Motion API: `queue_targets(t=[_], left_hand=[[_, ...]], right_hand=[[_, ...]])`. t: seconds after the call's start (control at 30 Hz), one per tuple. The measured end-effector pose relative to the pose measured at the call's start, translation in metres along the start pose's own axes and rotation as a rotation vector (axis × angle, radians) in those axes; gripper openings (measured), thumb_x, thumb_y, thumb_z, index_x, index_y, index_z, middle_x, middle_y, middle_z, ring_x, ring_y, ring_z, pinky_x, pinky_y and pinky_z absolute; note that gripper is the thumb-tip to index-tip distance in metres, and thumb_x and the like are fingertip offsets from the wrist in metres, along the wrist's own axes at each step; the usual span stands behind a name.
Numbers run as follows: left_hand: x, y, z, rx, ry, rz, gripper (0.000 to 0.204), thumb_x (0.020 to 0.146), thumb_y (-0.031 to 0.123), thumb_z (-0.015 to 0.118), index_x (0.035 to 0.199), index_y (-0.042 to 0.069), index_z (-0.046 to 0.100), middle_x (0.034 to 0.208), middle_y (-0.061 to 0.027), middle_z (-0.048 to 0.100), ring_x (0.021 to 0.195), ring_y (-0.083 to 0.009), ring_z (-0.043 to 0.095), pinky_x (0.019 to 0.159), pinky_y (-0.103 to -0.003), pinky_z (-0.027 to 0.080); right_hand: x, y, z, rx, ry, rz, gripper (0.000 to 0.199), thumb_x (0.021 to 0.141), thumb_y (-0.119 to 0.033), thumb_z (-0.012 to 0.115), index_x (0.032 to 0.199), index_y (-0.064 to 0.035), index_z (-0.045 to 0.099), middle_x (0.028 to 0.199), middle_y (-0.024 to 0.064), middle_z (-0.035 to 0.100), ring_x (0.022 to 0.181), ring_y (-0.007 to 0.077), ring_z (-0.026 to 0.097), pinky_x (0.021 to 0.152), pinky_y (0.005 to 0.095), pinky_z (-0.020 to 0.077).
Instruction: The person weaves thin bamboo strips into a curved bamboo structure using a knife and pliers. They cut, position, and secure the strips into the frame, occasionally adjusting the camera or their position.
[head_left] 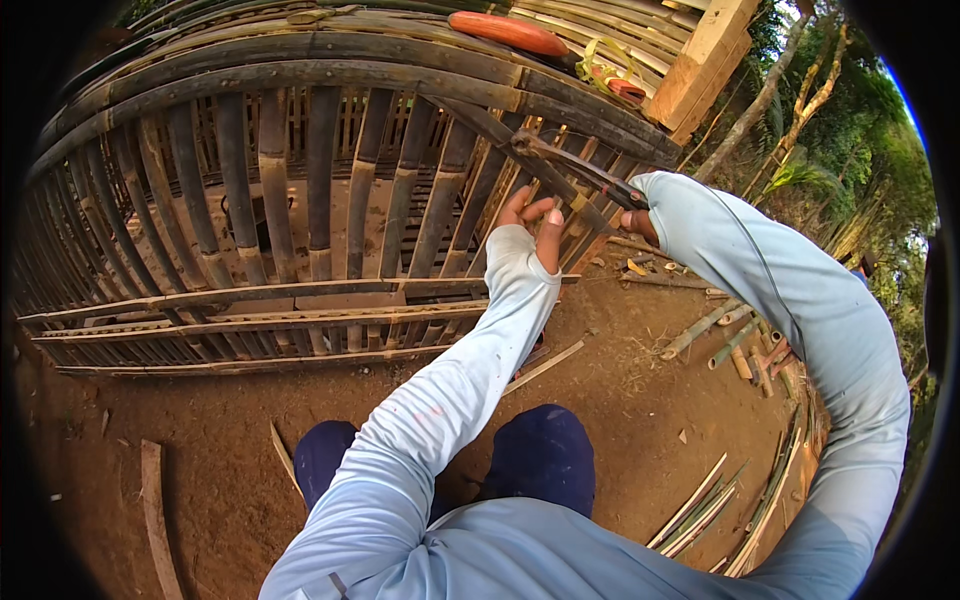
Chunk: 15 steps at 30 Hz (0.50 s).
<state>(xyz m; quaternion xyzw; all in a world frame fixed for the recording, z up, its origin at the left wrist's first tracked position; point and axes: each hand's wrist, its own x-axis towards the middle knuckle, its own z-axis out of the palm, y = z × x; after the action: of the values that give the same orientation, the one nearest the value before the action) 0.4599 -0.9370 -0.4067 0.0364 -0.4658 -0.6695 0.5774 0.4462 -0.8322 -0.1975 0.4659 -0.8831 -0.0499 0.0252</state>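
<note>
My right hand [640, 226] is closed round the handle of a hammer [580, 172], whose brown, worn-looking head rests against or just in front of a bamboo railing [320, 185]. Most of that hand is hidden by its pale blue sleeve. A dark diagonal bamboo slat [480, 122] crosses the upright slats behind the hammer. Just below the hammer head, my left hand [530, 220] is raised close to the slats. Its fingers are loosely curled, the thumb stands apart, and nothing shows between them.
An orange-red, long rounded object [508, 34] lies on the top rail, near pale peeled strips [605, 65]. A squared timber post [705, 65] rises at the right end. Cut bamboo pieces [740, 345] and thin strips [700, 510] lie on the dirt ground at right; a flat slat [158, 520] lies at left.
</note>
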Motion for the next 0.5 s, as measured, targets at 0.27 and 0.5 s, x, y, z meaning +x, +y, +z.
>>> queue_targets(t=[0.27, 0.5], left_hand=[[0.028, 0.031, 0.011, -0.46, -0.031, -0.395, 0.07, 0.095, 0.057, 0.046, 0.133, -0.002, 0.042, 0.112, -0.0152, 0.062, 0.104, -0.0242, 0.059, 0.09, -0.038, 0.046], [0.041, 0.069, 0.032, -0.712, 0.035, -0.581, 0.059, 0.096, 0.056, 0.044, 0.12, 0.002, 0.051, 0.111, -0.0156, 0.061, 0.103, -0.0284, 0.059, 0.087, -0.045, 0.048]], right_hand=[[0.02, 0.009, 0.013, 0.024, 0.006, -0.094, 0.02, 0.077, -0.018, 0.067, 0.087, -0.0023, 0.061, 0.073, 0.0147, 0.06, 0.069, 0.0283, 0.058, 0.068, 0.038, 0.0456], [0.002, 0.016, 0.025, 0.209, -0.113, -0.054, 0.021, 0.082, -0.014, 0.061, 0.099, -0.0021, 0.058, 0.088, 0.015, 0.061, 0.084, 0.0273, 0.057, 0.077, 0.0342, 0.0447]])
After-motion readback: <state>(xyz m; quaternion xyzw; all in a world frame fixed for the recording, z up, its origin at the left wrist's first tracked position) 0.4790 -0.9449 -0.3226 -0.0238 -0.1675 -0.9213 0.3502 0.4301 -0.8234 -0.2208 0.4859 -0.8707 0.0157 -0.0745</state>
